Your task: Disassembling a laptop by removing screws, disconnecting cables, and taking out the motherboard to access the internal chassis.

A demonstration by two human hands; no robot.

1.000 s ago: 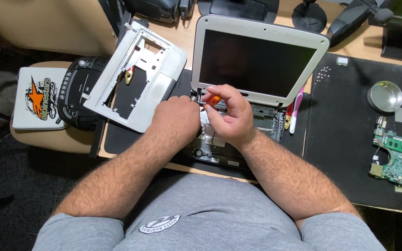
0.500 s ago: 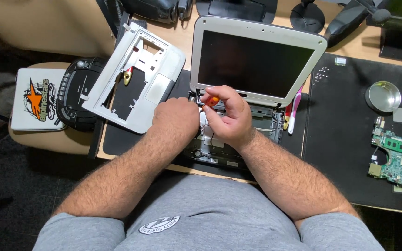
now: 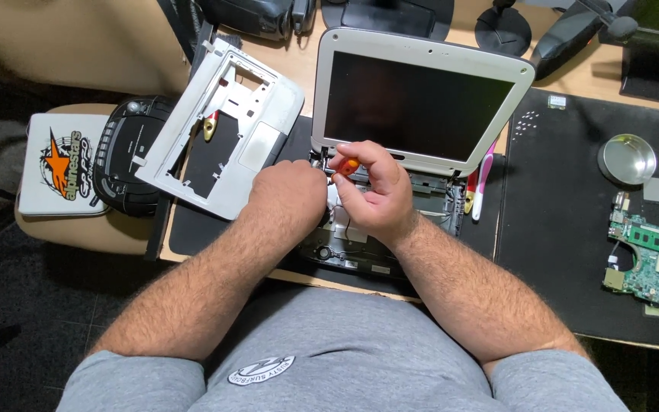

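Right hand (image 3: 371, 191) has its grip clamped on an orange-handled screwdriver (image 3: 346, 165), handle end up toward the screen, shaft slanting down-left into the left hinge corner of the opened small laptop (image 3: 429, 99); tip hidden behind the fingers. Left hand (image 3: 287, 194) sits just beside it on the left, curled shut over the bare laptop base (image 3: 360, 248), what it pinches cannot be told. Both hands equally near that hinge corner, at the bench (image 3: 573, 198) middle.
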